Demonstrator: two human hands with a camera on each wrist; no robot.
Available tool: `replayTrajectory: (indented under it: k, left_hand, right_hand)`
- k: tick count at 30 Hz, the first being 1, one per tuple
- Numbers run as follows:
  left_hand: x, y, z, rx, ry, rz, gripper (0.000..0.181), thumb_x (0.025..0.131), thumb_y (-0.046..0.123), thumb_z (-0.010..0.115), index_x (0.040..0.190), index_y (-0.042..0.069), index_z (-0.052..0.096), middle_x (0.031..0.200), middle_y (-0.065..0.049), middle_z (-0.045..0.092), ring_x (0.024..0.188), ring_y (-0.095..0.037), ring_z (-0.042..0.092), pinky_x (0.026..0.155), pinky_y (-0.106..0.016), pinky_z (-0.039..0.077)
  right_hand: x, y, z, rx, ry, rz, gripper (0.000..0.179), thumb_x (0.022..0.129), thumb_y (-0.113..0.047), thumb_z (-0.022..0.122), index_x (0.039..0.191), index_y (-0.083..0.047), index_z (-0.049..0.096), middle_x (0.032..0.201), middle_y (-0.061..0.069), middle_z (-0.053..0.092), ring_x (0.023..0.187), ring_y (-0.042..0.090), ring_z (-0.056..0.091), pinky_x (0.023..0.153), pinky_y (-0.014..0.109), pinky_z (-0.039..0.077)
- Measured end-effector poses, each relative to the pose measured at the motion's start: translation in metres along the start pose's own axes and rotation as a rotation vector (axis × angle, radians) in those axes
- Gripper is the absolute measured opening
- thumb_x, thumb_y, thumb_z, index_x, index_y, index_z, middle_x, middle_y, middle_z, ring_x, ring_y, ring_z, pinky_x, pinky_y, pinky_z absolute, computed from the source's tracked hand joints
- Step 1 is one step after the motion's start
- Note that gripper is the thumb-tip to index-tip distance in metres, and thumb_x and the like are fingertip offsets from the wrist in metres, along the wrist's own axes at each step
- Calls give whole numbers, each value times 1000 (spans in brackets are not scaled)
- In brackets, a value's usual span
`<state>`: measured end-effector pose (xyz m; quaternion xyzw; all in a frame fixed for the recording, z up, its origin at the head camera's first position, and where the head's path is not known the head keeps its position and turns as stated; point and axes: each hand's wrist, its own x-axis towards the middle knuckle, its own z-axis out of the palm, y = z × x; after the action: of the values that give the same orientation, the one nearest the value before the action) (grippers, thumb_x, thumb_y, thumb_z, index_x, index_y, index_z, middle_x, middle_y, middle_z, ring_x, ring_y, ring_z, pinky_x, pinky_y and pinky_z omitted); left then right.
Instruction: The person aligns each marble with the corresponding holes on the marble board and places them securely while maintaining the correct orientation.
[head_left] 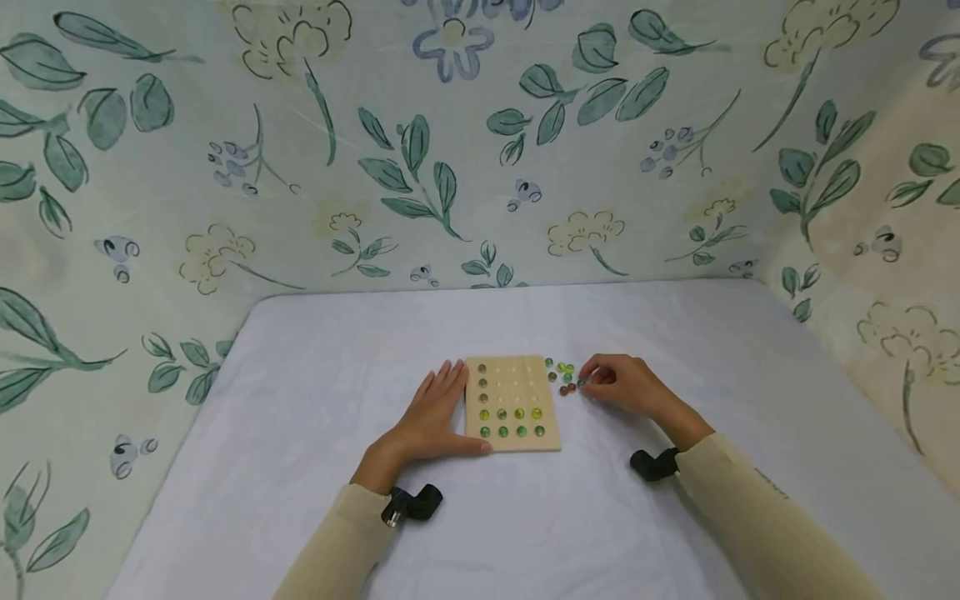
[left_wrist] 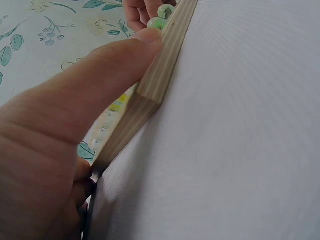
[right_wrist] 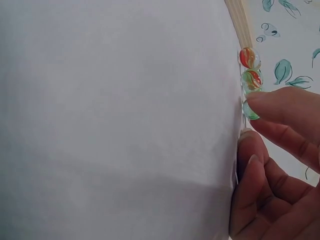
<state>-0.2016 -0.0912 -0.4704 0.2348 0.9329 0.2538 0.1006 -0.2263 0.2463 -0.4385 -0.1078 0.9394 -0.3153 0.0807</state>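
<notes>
A square wooden board (head_left: 525,445) with rows of round hollows lies on the table. Green and yellow-green glass marbles (head_left: 520,413) fill its two near rows, and darker marbles (head_left: 483,383) stand in the left column. My left hand (head_left: 429,421) rests along the board's left side, fingers straight and thumb on the near edge. Right of the board, my right hand (head_left: 618,385) pinches a green marble (right_wrist: 250,110) between thumb and index finger, low at the cloth. Beside it are two red-streaked marbles (right_wrist: 251,79).
Several loose marbles (head_left: 567,377), green, yellow-green and brownish, lie by the board's upper right side. White cloth (head_left: 337,350) covers the table. A floral-patterned backdrop (head_left: 480,167) rises behind it and along both sides. Black wrist cameras (head_left: 424,502) jut from both cuffs.
</notes>
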Motion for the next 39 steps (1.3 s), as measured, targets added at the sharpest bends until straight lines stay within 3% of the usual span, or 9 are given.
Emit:
replayTrajectory:
  k: [23,39]
  left_hand:
    - [-1,-1,-1,-8,22,40,127,67,72,71,155,5,9,162,-7,6,148,-21,-3,119,-39,-3]
    - [-2,1,-3,-15,8,18,128,66,73,71,155,7,6,162,-4,3,148,-17,-5,118,-37,-4]
  right_hand:
    - [1,0,3,-44,31,9,11,85,-15,72,96,-13,68,83,2,62,74,18,54,65,29,47]
    - [0,-3,-3,-9,45,18,10,88,-15,70,97,-13,68,85,5,63,74,19,54,62,29,48]
